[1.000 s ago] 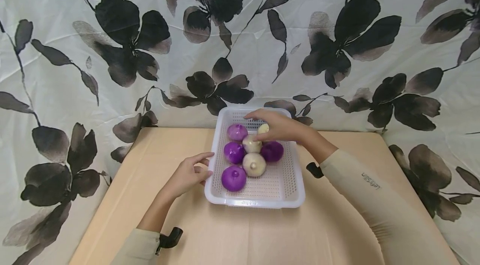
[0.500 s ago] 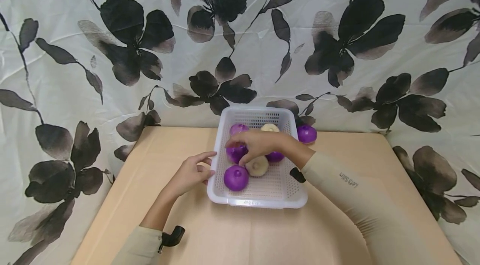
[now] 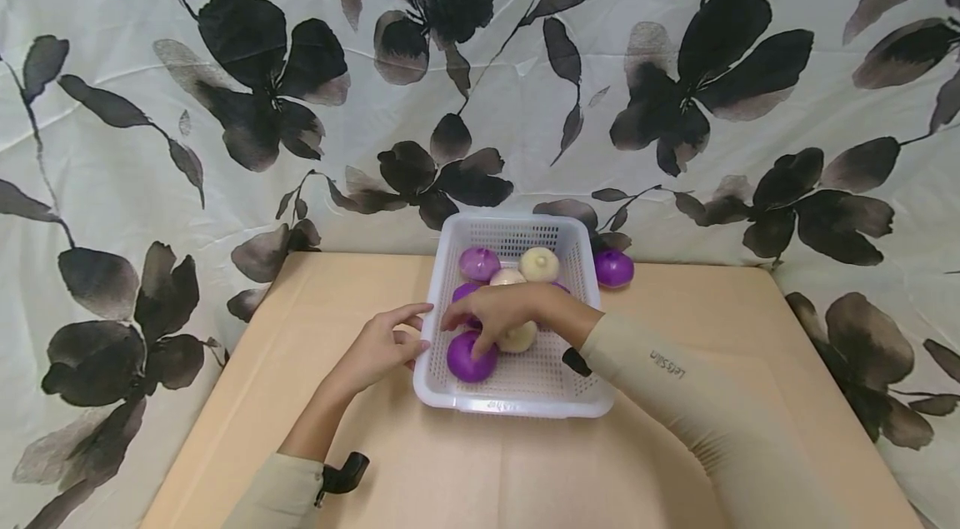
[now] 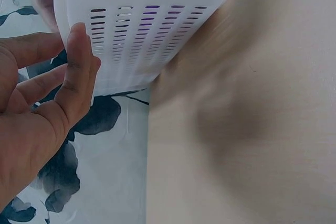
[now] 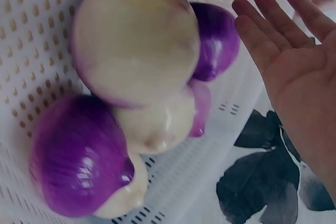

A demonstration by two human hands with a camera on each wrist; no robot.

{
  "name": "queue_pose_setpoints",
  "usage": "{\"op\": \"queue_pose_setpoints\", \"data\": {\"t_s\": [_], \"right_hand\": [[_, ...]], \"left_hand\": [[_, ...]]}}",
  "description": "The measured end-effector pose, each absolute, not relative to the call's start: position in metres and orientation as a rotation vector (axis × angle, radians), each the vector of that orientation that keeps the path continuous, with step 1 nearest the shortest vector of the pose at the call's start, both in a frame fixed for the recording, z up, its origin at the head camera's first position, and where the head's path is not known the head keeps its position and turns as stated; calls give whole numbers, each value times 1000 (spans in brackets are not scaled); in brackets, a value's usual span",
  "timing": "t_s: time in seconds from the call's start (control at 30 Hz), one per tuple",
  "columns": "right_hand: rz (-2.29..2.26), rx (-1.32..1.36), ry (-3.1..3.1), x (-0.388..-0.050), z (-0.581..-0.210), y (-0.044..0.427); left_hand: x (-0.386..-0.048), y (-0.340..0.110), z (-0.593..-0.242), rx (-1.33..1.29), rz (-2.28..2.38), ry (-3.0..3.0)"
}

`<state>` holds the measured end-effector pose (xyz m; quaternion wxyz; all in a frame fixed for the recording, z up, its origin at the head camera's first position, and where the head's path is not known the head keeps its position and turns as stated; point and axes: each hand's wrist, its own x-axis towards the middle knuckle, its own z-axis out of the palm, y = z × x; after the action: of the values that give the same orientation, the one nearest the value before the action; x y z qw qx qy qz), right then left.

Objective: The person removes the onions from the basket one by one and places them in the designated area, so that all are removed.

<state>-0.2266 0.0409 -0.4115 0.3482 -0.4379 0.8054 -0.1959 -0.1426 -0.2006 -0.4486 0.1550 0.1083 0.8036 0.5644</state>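
In the head view, a white perforated plastic basket (image 3: 513, 405) stands on the table with several purple and white onions in it. My right hand (image 3: 491, 311) is inside it from the right, thumb over the front-left purple onion (image 3: 471, 362). In the right wrist view the fingers are extended beside a purple onion (image 5: 218, 40), with a gap between. A large white onion (image 5: 136, 40) is nearest that camera. My left hand (image 3: 384, 350) rests its fingertips against the basket's left side. The left wrist view shows those fingers (image 4: 77, 72) touching the rim and outer wall.
One purple onion (image 3: 613, 269) lies outside the basket, at its back right. Behind the table (image 3: 480, 471) hangs a floral cloth (image 3: 555, 96). A pale onion (image 3: 539, 265) and a pinkish-purple onion (image 3: 480, 264) sit at the basket's back.
My right hand has come from the back of the basket toward its front left, uncovering the back onions and the onion outside. My left hand stays at the left side.
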Motion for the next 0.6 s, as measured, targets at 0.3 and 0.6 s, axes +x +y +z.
{"op": "queue_pose_setpoints", "data": {"t_s": [0.3, 0.6], "right_hand": [[-428, -1154, 2120, -223, -423, 38], [-397, -1132, 2127, -218, -433, 39]], "left_hand": [[-143, -201, -447, 309, 1605, 2308], [-144, -201, -447, 300, 1602, 2305]]}}
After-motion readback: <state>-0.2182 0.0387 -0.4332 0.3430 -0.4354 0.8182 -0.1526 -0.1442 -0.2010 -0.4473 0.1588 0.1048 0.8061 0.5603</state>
